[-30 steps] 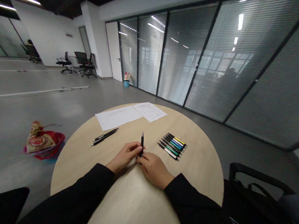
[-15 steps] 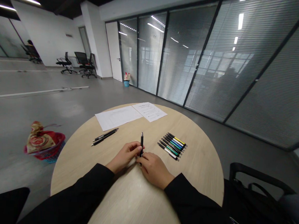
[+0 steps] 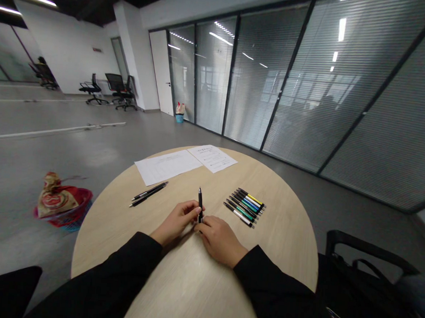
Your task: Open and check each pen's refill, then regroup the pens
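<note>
A black pen (image 3: 200,199) is held between my two hands over the round wooden table (image 3: 278,259), its tip pointing away from me. My left hand (image 3: 177,221) pinches the barrel near its middle. Around the near end of the pen, the fingers of my right hand (image 3: 219,238) are closed, hiding that end. To the right lies a row of several pens (image 3: 244,208) with white, green, blue and yellow barrels. Two dark pens (image 3: 149,194) rest side by side on the left of the table.
Two white sheets of paper (image 3: 169,166) lie along the far table edge. A basket (image 3: 83,208) holding a bag stands on the floor at left. A black chair (image 3: 368,250) is close by at right, and a glass wall with blinds (image 3: 253,80) runs behind.
The pen's far tip has tilted slightly to the left. Both hands keep almost the same place and grip; the other pens and papers have not moved.
</note>
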Available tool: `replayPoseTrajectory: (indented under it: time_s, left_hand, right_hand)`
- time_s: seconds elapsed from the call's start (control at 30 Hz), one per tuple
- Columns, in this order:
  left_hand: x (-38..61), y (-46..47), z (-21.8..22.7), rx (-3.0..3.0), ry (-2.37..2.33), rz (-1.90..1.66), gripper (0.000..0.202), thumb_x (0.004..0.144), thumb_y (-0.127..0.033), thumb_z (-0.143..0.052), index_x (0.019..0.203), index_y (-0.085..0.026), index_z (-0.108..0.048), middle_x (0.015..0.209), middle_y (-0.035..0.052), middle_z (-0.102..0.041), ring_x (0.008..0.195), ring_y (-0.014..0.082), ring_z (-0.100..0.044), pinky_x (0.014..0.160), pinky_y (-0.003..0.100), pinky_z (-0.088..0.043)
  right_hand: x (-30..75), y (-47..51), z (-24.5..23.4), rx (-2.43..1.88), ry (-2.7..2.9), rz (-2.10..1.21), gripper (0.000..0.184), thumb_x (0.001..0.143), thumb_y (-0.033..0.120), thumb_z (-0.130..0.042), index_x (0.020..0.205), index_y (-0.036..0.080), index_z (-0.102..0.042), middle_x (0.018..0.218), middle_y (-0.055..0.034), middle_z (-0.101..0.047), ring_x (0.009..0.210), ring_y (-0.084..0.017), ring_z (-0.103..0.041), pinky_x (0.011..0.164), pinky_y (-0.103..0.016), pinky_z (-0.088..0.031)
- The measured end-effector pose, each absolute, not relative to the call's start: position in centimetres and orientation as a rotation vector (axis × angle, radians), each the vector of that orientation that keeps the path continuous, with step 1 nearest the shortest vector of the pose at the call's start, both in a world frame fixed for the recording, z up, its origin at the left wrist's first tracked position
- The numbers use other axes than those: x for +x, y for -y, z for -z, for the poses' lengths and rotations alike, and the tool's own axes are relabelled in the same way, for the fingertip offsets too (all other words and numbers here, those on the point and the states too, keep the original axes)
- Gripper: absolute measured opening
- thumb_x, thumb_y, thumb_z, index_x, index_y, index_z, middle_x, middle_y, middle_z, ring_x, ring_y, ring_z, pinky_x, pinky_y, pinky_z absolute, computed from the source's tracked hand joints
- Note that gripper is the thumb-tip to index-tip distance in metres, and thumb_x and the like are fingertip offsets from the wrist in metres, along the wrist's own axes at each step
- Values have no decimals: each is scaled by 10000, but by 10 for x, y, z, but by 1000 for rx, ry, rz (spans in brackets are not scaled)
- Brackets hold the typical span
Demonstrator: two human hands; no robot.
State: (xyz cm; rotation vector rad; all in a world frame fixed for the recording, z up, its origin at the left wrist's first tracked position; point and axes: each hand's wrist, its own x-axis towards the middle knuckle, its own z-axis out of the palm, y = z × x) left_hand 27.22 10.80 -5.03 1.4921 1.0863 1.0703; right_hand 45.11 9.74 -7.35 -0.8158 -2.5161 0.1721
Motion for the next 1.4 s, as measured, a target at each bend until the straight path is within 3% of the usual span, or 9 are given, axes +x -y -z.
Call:
replayPoseTrajectory:
  time_s: [0.27,0.43,0.6,0.8,1.03,1.4]
  left_hand:
    - [271,-110,53,1530,-1101,-1101,370,821,-498,-668,823,-128,-647,716,5,-584,659,124,-491,630,240,-394]
    - [269,-112,56,1523,-1134,-1130,357,819,-488,-673,784,-136,-623,629,-31,-518,580,100,-440,562,225,-350]
    - [269,-114,62,1527,-1106,-1051,368,801,-478,-694,713,-139,-582,644,-16,-568,595,106,-490,582,234,-381]
    - [269,-116,68,1530,-1117,-979,341,809,-468,-681,777,-144,-578,665,-16,-565,607,115,-510,593,245,-414]
    - [259,-121,75,1739,-1363,-1089,329,877,-433,-577,1093,-189,-534,839,-2,-584,659,128,-540,614,256,-428]
    - [243,-125,67,2019,-1688,-982,267,897,-406,-506,1020,-182,-581,853,40,-650,709,180,-578,676,312,-444]
  right_hand:
    - [452,-96,73,-851,2531,-183,159,908,108,-538,1013,193,-621,970,-55,-614,932,-188,-555,814,-290,-414]
    - [451,-95,69,-957,2490,-220,155,892,141,-574,1036,192,-601,1001,-55,-598,950,-191,-560,839,-288,-423]
    - [452,-97,69,-1129,2395,-207,124,933,177,-550,1055,185,-571,985,-60,-629,923,-199,-572,826,-295,-424]
    - [452,-97,67,-1274,2350,-185,257,915,166,-565,1170,173,-537,987,-71,-666,940,-216,-593,834,-303,-427]
    - [462,-107,65,-1566,2384,-145,143,932,113,-496,1000,155,-615,959,-91,-677,926,-211,-617,799,-283,-430]
    - [500,-112,59,-1810,2379,1,213,878,21,-484,914,133,-661,1018,-137,-645,988,-226,-594,782,-276,-435]
